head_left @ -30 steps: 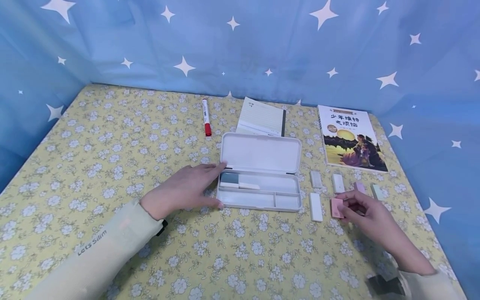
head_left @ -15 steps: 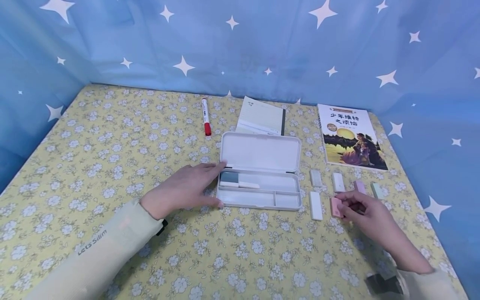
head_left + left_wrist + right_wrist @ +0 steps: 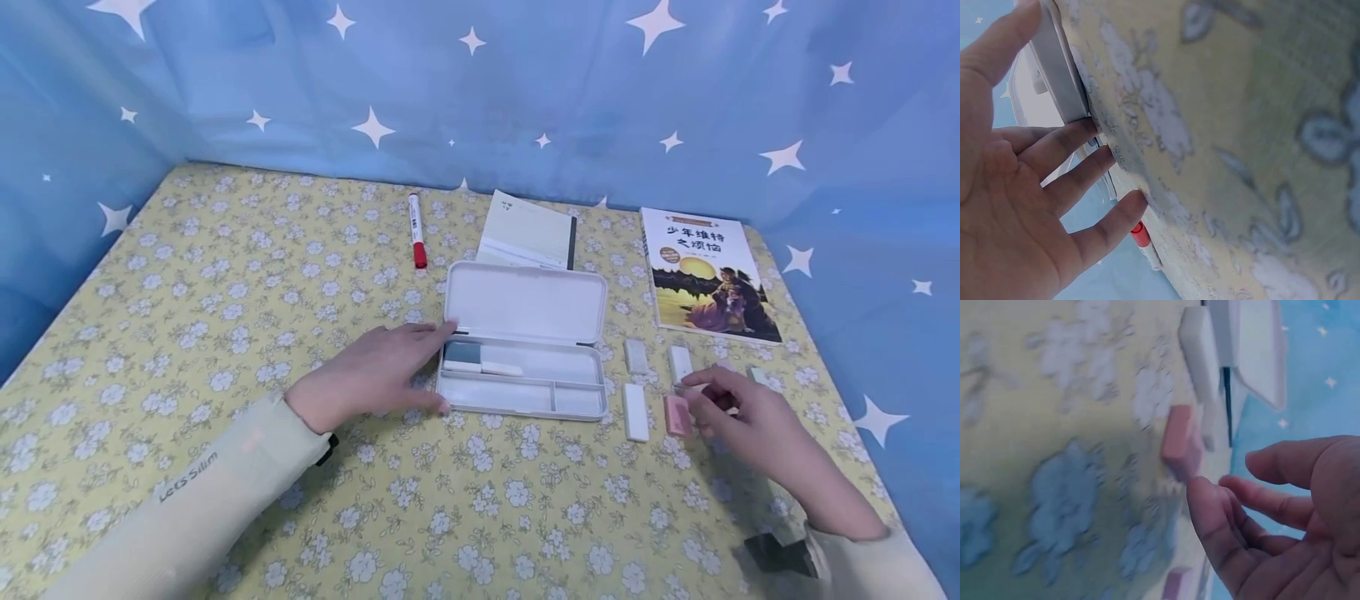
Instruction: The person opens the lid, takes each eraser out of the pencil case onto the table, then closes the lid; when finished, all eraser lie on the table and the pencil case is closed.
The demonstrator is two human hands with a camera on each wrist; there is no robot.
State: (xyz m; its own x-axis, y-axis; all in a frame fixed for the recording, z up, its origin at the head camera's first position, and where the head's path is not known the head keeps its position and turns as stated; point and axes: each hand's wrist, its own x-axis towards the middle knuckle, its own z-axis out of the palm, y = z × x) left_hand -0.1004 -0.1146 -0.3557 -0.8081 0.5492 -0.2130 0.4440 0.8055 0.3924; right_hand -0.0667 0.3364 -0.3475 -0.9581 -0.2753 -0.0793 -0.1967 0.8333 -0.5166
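My left hand (image 3: 375, 371) rests at the left end of an open white pencil case (image 3: 495, 393), thumb at the front corner and a finger near the hinge. Its fingers look straight in the left wrist view. Inside the case lie a teal-and-white eraser (image 3: 462, 355) and a flat white piece (image 3: 501, 369). Over the erasers at the right, my right hand (image 3: 750, 421) has thumb and fingers apart with nothing between them. Just left of its fingertips sits a pink eraser (image 3: 677, 415), which appears untouched. A purple eraser (image 3: 1175, 584) shows in the right wrist view; the hand hides it from the head.
Around the pink eraser lie a long white eraser (image 3: 636, 412), a greyish-white one (image 3: 636, 357), another white one (image 3: 679, 365) and a partly hidden green one (image 3: 757, 376). Farther back are a red-capped marker (image 3: 417, 232), a notepad (image 3: 528, 233) and a book (image 3: 708, 275).
My right hand has let go of the pink eraser and shifted slightly to the right and away from me, covering the purple one. The left hand stays at the case.
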